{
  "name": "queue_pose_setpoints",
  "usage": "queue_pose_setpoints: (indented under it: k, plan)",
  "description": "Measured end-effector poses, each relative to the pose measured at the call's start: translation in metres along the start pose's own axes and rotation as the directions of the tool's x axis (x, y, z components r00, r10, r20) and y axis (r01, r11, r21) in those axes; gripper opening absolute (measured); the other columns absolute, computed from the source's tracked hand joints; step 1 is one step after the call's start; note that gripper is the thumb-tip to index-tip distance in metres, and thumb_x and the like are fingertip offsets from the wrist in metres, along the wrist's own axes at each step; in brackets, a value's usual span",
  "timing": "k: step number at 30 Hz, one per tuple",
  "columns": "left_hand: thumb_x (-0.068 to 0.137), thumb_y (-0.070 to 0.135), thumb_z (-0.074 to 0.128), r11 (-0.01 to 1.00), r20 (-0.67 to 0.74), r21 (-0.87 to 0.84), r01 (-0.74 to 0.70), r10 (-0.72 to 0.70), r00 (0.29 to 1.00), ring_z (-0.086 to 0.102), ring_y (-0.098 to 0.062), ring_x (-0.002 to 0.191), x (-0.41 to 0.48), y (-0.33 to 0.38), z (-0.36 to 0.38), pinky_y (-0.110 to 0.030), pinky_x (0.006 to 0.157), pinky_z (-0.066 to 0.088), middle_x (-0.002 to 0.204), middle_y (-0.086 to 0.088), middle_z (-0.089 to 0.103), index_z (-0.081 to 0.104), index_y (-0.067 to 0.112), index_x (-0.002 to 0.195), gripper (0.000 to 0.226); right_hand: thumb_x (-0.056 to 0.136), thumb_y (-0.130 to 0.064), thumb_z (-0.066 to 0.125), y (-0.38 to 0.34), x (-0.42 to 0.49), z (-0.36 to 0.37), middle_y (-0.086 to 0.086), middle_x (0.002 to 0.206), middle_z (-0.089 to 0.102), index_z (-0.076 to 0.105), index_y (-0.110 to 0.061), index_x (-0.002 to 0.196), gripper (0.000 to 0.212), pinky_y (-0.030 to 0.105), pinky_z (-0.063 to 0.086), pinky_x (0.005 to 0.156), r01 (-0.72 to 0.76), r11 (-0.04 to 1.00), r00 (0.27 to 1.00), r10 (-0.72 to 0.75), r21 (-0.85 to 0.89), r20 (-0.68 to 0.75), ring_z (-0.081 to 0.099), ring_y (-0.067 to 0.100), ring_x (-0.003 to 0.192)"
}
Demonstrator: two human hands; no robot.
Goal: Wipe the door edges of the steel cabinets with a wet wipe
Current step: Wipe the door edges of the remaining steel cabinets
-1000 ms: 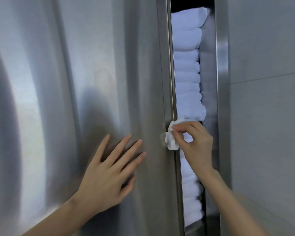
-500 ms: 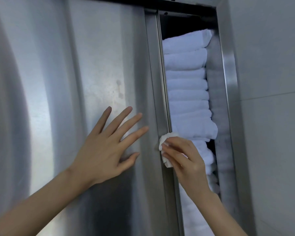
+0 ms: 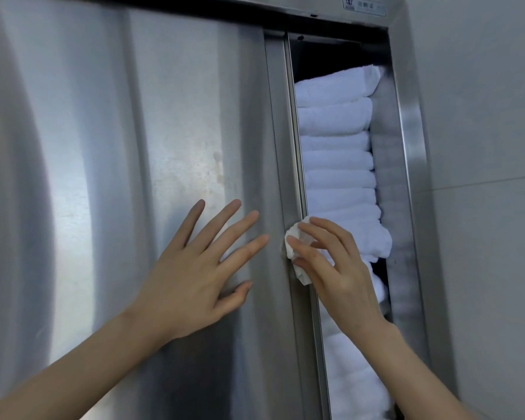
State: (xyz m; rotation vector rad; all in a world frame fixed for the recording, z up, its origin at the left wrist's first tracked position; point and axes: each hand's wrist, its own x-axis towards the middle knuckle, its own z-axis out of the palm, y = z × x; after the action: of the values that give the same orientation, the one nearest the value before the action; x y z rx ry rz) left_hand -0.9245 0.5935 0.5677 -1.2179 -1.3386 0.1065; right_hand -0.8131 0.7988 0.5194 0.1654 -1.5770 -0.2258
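Observation:
A steel cabinet door [image 3: 194,116] fills the left and middle of the head view, slid partly open. Its vertical edge [image 3: 285,131] runs from the top frame down past my hands. My left hand [image 3: 200,274] rests flat on the door face with fingers spread. My right hand [image 3: 331,268] pinches a crumpled white wet wipe [image 3: 297,253] and presses it against the door edge at mid height. Part of the wipe is hidden under my fingers.
Inside the opening stands a stack of folded white towels [image 3: 337,140]. The cabinet's steel frame [image 3: 409,147] borders the gap on the right, with a tiled grey wall [image 3: 482,207] beyond. A small label [image 3: 364,7] sits on the top frame.
The view has tilted upward, showing the cabinet's top frame. My right hand with the wipe has travelled up along the door edge, and my left hand has moved up the door face.

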Motion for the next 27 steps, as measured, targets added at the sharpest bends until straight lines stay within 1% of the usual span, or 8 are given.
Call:
queue_pose_setpoints:
  k: [2, 4, 8, 13, 16, 19, 24, 27]
  plan:
    - [0.092, 0.046, 0.042, 1.0, 0.004, 0.005, 0.003, -0.003, 1.0, 0.029, -0.031, 0.144, 0.001, 0.0, -0.001, -0.06, 0.114, 0.023, 0.154, -0.009, 0.036, 0.049, 0.021, 0.143, 0.057, 0.089, -0.005, 0.063, 0.002, 0.0, 0.003, 0.01, 0.116, 0.065, 0.069, -0.005, 0.11, 0.022, 0.028, 0.049, 0.092, 0.099, 0.991, 0.993, -0.104, -0.091, -0.052, 0.055, 0.026, 0.116]
    - [0.092, 0.046, 0.042, 1.0, 0.007, 0.008, 0.008, -0.008, 1.0, 0.03, -0.032, 0.144, 0.001, 0.001, -0.002, -0.061, 0.113, 0.025, 0.153, -0.009, 0.037, 0.049, 0.021, 0.142, 0.057, 0.086, 0.0, 0.064, -0.001, -0.001, 0.003, 0.013, 0.108, 0.068, 0.07, 0.003, 0.104, 0.018, 0.03, 0.048, 0.094, 0.051, 0.998, 0.995, -0.053, -0.025, -0.08, 0.061, 0.026, 0.108]
    - [0.092, 0.045, 0.042, 1.0, 0.016, 0.014, 0.008, -0.008, 1.0, 0.03, -0.033, 0.143, 0.001, 0.002, -0.002, -0.061, 0.112, 0.026, 0.153, -0.01, 0.037, 0.05, 0.02, 0.142, 0.056, 0.08, 0.004, 0.069, -0.011, -0.009, 0.001, 0.011, 0.108, 0.069, 0.071, 0.001, 0.101, 0.021, 0.03, 0.052, 0.09, 0.028, 0.999, 0.99, -0.025, 0.016, -0.138, 0.066, 0.02, 0.101]
    - [0.093, 0.045, 0.042, 1.0, 0.02, 0.017, 0.004, -0.005, 1.0, 0.028, -0.032, 0.144, 0.0, 0.002, -0.001, -0.06, 0.113, 0.024, 0.154, -0.009, 0.036, 0.049, 0.02, 0.143, 0.056, 0.081, -0.002, 0.066, -0.011, -0.023, -0.005, 0.01, 0.119, 0.063, 0.069, -0.002, 0.106, 0.025, 0.019, 0.046, 0.097, 0.017, 0.993, 0.999, -0.012, 0.113, -0.046, 0.061, 0.013, 0.111]
    - [0.092, 0.046, 0.042, 1.0, 0.022, 0.009, 0.012, -0.012, 1.0, 0.029, -0.031, 0.144, 0.001, 0.002, -0.003, -0.06, 0.112, 0.025, 0.153, -0.009, 0.037, 0.049, 0.021, 0.142, 0.057, 0.084, -0.004, 0.061, -0.008, -0.009, -0.004, 0.012, 0.108, 0.068, 0.072, 0.001, 0.096, 0.018, 0.016, 0.049, 0.09, 0.006, 0.994, 0.996, 0.003, 0.112, -0.084, 0.069, 0.015, 0.092]
    - [0.09, 0.045, 0.044, 1.0, 0.009, -0.027, 0.007, -0.007, 1.0, 0.033, -0.03, 0.142, 0.002, 0.0, -0.005, -0.058, 0.112, 0.026, 0.151, -0.007, 0.042, 0.052, 0.023, 0.14, 0.055, 0.079, 0.002, 0.068, -0.003, 0.036, 0.003, 0.01, 0.096, 0.072, 0.074, 0.001, 0.087, 0.01, 0.017, 0.052, 0.08, -0.027, 0.993, 0.983, 0.048, 0.116, -0.18, 0.07, 0.015, 0.082]
    - [0.088, 0.044, 0.045, 0.998, -0.035, -0.044, 0.051, -0.053, 0.998, 0.03, -0.024, 0.144, 0.017, -0.025, -0.011, -0.051, 0.117, 0.02, 0.152, -0.005, 0.041, 0.046, 0.021, 0.144, 0.06, 0.074, 0.01, 0.073, 0.001, 0.063, 0.015, 0.001, 0.092, 0.072, 0.075, -0.004, 0.088, 0.021, 0.017, 0.05, 0.085, -0.153, 0.949, 0.928, 0.234, 0.275, -0.29, 0.066, 0.007, 0.09]
    - [0.089, 0.046, 0.042, 0.992, -0.026, -0.017, 0.122, -0.122, 0.992, 0.024, -0.025, 0.147, 0.029, -0.041, -0.016, -0.053, 0.118, 0.018, 0.155, -0.006, 0.035, 0.044, 0.018, 0.146, 0.063, 0.076, 0.01, 0.071, -0.008, 0.045, 0.021, -0.001, 0.098, 0.071, 0.074, -0.005, 0.093, 0.023, 0.011, 0.046, 0.089, -0.181, 0.951, 0.919, 0.254, 0.25, -0.3, 0.063, 0.004, 0.096]
